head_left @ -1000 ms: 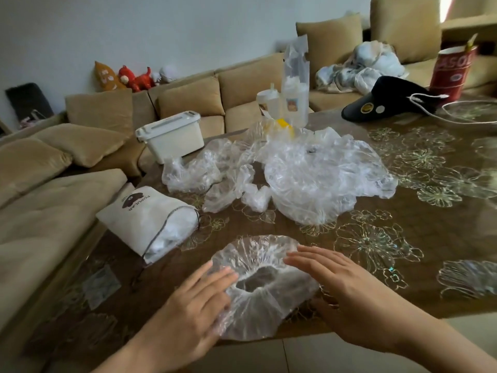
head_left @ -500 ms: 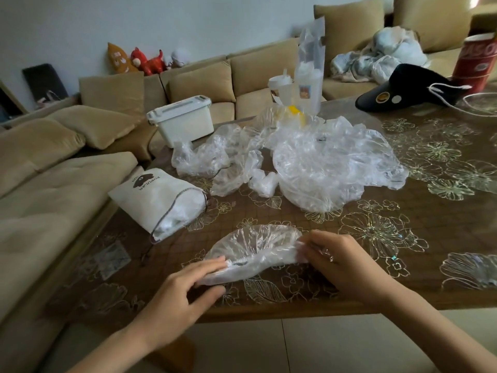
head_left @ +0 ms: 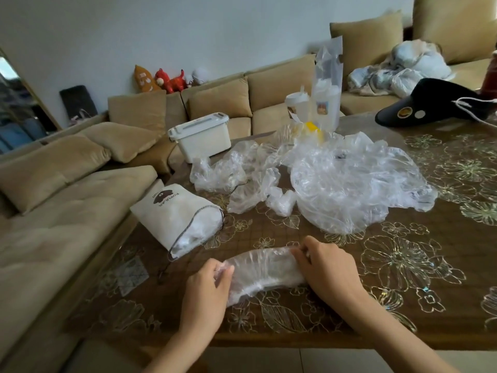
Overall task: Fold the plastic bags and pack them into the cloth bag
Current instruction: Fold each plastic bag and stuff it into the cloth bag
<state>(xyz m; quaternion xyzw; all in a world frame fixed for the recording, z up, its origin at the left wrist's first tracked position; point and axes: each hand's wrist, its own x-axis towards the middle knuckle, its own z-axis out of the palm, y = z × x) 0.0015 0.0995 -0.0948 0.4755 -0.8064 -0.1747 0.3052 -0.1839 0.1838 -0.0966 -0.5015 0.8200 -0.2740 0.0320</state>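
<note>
The left hand (head_left: 207,289) has its fingers curled round the left end of a plastic bag (head_left: 266,270), and the right hand (head_left: 328,267) pinches the right end, so both hands are closed on it. The plastic bag lies between them on the table (head_left: 403,292), near its front edge, drawn out into a long curved band. It is thin clear film, so it is probably very light, soft and a little slippery, and it will likely spring open if it is let go. It seems best to hold it at the two ends and to press each fold flat against the table. Just beyond the left hand lies the cloth bag (head_left: 183,214) on its side, its mouth towards the hands, with white plastic inside. On it one can read "POPULAR" beside a dark logo; smaller letters next to it are not legible. Farther back is the pile (head_left: 349,184) of crumpled bags, not yet folded. The cups (head_left: 295,106) behind it carry picture labels without readable words.
</note>
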